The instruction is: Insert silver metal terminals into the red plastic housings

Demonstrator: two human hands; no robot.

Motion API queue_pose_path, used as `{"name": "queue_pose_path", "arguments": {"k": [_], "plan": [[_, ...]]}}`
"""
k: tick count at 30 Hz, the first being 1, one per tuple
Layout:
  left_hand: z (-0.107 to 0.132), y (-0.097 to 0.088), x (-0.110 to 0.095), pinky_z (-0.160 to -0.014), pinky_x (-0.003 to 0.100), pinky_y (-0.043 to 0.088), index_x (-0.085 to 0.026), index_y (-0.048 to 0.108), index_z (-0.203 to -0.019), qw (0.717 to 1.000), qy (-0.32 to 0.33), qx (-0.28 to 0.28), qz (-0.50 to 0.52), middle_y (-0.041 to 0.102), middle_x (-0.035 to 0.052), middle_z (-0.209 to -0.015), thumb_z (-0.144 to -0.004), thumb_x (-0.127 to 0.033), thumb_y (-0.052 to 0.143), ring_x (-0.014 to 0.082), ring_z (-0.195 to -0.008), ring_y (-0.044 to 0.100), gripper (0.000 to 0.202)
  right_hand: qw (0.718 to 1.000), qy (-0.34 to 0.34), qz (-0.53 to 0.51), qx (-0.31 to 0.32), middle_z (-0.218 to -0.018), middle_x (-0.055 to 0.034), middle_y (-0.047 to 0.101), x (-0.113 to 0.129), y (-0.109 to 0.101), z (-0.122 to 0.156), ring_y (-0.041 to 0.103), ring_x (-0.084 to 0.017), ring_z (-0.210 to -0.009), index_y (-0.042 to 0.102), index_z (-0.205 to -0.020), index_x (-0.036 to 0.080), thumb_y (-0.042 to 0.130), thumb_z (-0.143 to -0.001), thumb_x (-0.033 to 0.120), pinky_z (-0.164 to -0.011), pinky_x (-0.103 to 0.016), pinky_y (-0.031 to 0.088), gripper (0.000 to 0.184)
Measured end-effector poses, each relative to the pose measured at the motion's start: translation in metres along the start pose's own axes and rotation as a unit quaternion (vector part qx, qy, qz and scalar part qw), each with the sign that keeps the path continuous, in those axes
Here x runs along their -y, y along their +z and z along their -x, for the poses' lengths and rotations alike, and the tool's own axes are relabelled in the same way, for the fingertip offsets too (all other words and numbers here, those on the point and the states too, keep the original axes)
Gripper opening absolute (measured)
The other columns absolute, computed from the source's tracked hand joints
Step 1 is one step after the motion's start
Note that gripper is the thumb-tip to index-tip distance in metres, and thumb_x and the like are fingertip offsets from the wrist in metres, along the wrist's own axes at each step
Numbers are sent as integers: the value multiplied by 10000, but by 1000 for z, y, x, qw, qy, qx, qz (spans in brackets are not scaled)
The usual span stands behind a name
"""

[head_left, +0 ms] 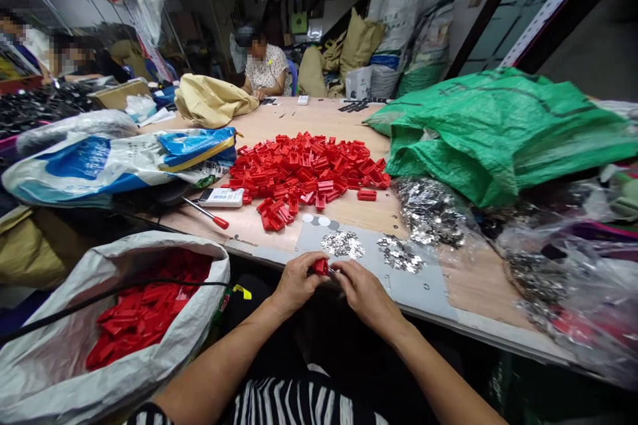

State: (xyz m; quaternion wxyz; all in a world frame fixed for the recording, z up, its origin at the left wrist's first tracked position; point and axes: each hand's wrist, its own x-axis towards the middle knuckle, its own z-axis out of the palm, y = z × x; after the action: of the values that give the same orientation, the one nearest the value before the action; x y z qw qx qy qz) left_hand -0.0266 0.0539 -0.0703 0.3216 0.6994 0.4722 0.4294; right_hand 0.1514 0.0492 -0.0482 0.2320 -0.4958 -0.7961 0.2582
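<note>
Between thumb and fingers, my left hand (298,279) grips a small red plastic housing (320,267) at the table's front edge. My right hand (361,289) is closed on a small metal piece (333,271), held against the housing's right end; its full shape is hidden by the fingers. Just beyond my hands, a pile of small flat metal pieces (343,244) and a second such pile (400,254) lie on a grey sheet (428,285). Farther back spreads a large heap of red plastic housings (309,169).
At my left stands an open white sack (199,249) of red parts. A red-handled lever (207,214) and a white box (222,197) sit by the heap. To the right are a green woven sack (498,126) and plastic bags of metal pieces (433,212). A person (269,70) sits across the table.
</note>
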Motion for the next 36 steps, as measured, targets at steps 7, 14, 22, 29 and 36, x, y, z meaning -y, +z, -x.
{"name": "queue_pose_path", "arguments": {"k": [7,14,22,29,36], "plan": [[12,-9,-22,-760,268,468,-208,597,-972,964,-117,-67,228,661,-2,-825,-709,-206,713,143,-767,619,288,983,21,-180,30,-810,-1,601,8,-6,12,507,-121,-577,443,-1140,226,328,-963,318,-600,-261,432,230],[17,-14,-37,-873,320,471,-145,547,-737,728,-268,-23,630,704,47,-793,-779,-207,667,179,-828,685,142,981,-18,-175,78,-603,55,498,31,-18,12,491,-128,-583,369,-1370,213,337,-963,351,-642,-253,412,431],[24,-15,-42,-821,313,513,-78,639,-898,646,-318,-31,693,727,84,-817,-867,-170,547,176,-774,698,134,990,-40,-120,59,-659,14,589,39,-18,8,536,-146,-577,467,-1307,230,395,-940,345,-592,-249,434,391],[29,-14,-40,-993,407,432,-84,635,-842,634,-326,-22,701,730,90,-820,-848,-187,578,219,-839,703,118,989,-35,-146,11,-753,-24,644,44,-21,0,568,-151,-623,633,-1036,206,373,-946,383,-602,-246,444,328],[31,-19,-32,-884,372,488,-107,622,-844,622,-346,-51,700,719,65,-790,-842,-221,598,163,-712,686,117,987,-29,-150,46,-643,40,558,53,-13,-5,484,-119,-571,585,-996,208,527,-879,346,-553,-224,379,190]]}}
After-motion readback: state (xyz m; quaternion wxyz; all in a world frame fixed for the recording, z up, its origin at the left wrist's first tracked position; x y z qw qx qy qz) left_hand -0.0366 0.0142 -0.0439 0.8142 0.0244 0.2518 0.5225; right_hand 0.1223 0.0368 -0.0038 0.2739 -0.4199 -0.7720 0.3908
